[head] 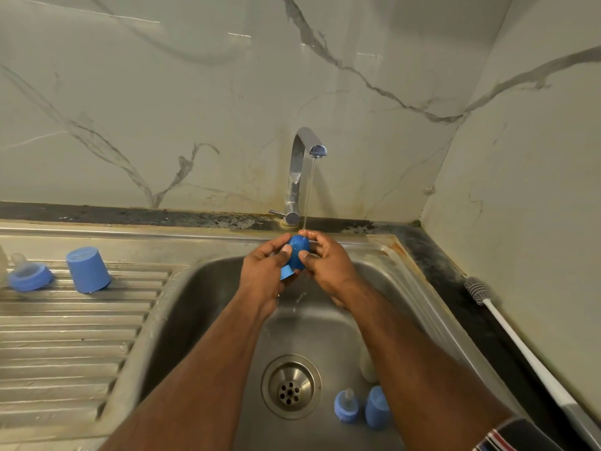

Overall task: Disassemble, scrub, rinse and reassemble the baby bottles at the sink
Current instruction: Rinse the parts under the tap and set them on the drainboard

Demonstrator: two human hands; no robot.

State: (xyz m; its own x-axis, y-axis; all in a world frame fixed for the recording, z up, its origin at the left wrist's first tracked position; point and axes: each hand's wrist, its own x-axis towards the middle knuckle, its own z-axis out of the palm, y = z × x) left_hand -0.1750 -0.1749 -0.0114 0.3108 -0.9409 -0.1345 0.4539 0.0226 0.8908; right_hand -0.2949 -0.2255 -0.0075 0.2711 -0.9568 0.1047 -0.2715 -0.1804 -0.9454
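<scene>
Both hands hold a blue bottle cap (298, 252) under a thin stream of water from the tap (304, 164), above the steel sink (208, 288). My left hand (265, 271) grips its lower part, thumb on the side. My right hand (325, 265) pinches its upper right side. On the sink floor lie a blue collar with a clear teat (346, 405) and another blue cap (376, 408). A pale bottle body (368, 366) shows partly behind my right forearm. On the drainboard (65, 336) stand a blue cap (87, 270) upside down and a blue collar with teat (29, 275).
A white-handled bottle brush (507, 330) lies on the dark counter along the right wall. The drain strainer (291, 387) sits in the sink's middle. Marble wall panels close off the back and right. A clear object shows at the far left edge (2, 265).
</scene>
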